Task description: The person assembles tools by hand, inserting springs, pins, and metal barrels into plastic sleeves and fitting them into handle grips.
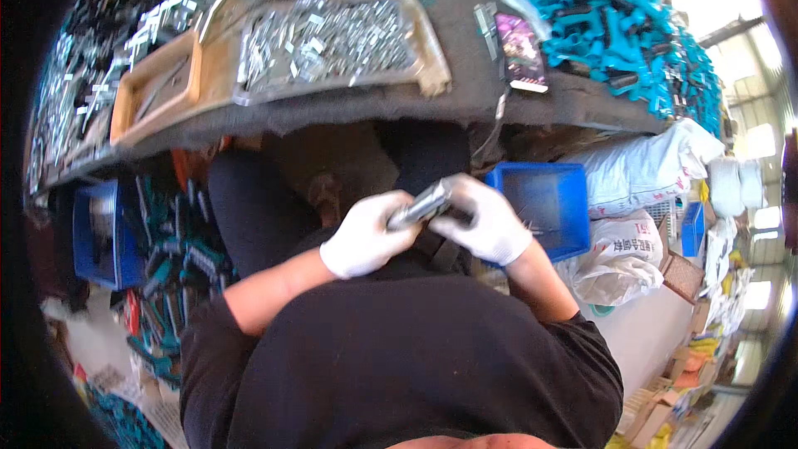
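Both my hands wear white gloves and meet over my lap. Between them sits a silver-grey, elongated metal piece (424, 204), tilted up toward the right. My left hand (371, 233) closes around its lower left end. On the other side, my right hand (485, 220) grips the upper right end, with thumb and fingers bent about it. A darker part lies under the right fingers; its shape is partly hidden. What kind of tool or part this is, I cannot make out.
Ahead, the dark-covered bench holds a clear tray (328, 41) of small metal parts, a tan tray (158, 87), a phone (522, 50) and heaped teal-and-black handles (603, 17). Blue bins stand at right (540, 208) and left (104, 233), near a pile of teal-and-black tools (179, 258) and white sacks (644, 170).
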Tool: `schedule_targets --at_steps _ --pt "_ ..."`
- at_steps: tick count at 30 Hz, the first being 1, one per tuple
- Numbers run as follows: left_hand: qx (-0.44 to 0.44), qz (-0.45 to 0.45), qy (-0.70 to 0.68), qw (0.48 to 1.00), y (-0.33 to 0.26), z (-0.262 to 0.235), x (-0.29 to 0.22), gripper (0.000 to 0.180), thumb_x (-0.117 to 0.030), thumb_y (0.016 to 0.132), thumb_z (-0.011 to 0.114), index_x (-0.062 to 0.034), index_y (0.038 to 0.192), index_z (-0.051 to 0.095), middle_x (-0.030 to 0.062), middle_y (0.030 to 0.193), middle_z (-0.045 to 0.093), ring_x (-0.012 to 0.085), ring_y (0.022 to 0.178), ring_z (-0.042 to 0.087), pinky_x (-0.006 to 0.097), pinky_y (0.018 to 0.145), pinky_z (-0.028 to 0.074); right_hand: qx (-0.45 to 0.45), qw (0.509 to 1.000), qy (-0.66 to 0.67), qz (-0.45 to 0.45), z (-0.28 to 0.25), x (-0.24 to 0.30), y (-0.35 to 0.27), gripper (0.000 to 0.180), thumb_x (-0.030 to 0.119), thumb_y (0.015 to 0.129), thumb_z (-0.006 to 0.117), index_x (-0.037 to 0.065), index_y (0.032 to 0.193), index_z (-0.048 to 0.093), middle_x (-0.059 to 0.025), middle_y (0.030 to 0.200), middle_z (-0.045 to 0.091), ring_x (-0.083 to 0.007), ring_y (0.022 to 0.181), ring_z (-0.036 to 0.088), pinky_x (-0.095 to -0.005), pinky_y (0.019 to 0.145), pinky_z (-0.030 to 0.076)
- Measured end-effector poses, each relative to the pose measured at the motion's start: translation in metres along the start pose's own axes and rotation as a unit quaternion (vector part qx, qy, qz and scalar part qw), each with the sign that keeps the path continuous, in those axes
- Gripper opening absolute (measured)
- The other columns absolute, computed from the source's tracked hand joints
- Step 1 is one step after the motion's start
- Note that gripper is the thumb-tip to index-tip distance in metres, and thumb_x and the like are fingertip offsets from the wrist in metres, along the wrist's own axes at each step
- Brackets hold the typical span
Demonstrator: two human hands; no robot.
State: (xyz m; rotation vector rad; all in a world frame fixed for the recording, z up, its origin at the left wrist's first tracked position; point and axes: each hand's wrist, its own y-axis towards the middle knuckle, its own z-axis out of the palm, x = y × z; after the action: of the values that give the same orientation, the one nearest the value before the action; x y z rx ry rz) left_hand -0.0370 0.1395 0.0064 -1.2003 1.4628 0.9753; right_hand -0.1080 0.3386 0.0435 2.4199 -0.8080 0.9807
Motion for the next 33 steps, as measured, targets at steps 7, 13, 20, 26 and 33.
schedule_targets --at_steps 7,13,20,26,33 --pt "0.058 -0.07 0.093 0.992 -0.001 -0.012 -0.013 0.025 -0.023 0.078 0.066 -0.0015 0.089 0.061 0.0162 0.073 0.061 0.0268 0.068 0.062 0.036 0.066 0.049 0.057 0.982 0.102 0.147 0.013 0.001 -0.007 0.026 0.015 0.078 0.071 0.003 0.099 0.06 -0.0121 0.088 0.065 -0.0209 0.083 0.062 -0.0317 0.076 0.05" --pt "0.131 -0.116 0.082 0.981 0.007 -0.024 -0.017 0.033 -0.033 0.076 0.069 -0.0017 0.085 0.061 0.0115 0.072 0.06 0.018 0.068 0.058 0.034 0.067 0.046 0.111 0.959 0.198 0.167 0.014 -0.002 -0.002 0.026 0.008 0.081 0.068 0.003 0.105 0.06 -0.0054 0.098 0.066 -0.0111 0.09 0.059 -0.0287 0.082 0.047" --pt "0.109 -0.109 0.097 0.983 0.006 -0.028 -0.02 0.032 -0.03 0.076 0.068 -0.0012 0.09 0.063 0.008 0.074 0.062 0.015 0.07 0.057 0.032 0.068 0.047 0.077 0.971 0.179 0.136 0.026 -0.013 -0.004 0.029 0.014 0.081 0.067 0.002 0.106 0.06 -0.0126 0.095 0.066 -0.0175 0.089 0.063 -0.0312 0.082 0.048" --pt "0.152 -0.117 0.086 0.978 0.006 -0.029 -0.015 0.033 -0.03 0.077 0.068 -0.001 0.091 0.062 0.007 0.076 0.062 0.0128 0.071 0.055 0.03 0.068 0.046 0.073 0.949 0.293 0.091 0.032 -0.027 -0.008 0.031 0.018 0.085 0.066 0.002 0.111 0.059 -0.0136 0.101 0.066 -0.0183 0.092 0.062 -0.0314 0.085 0.048" --pt "0.13 -0.103 0.124 0.978 0.003 -0.025 -0.016 0.036 -0.031 0.075 0.067 -0.0002 0.092 0.062 0.0117 0.078 0.063 0.0183 0.073 0.059 0.032 0.07 0.046 0.113 0.985 0.1 0.077 0.036 -0.034 -0.006 0.036 0.022 0.082 0.065 0.003 0.111 0.059 -0.0183 0.105 0.064 -0.0303 0.1 0.062 -0.0358 0.09 0.047"
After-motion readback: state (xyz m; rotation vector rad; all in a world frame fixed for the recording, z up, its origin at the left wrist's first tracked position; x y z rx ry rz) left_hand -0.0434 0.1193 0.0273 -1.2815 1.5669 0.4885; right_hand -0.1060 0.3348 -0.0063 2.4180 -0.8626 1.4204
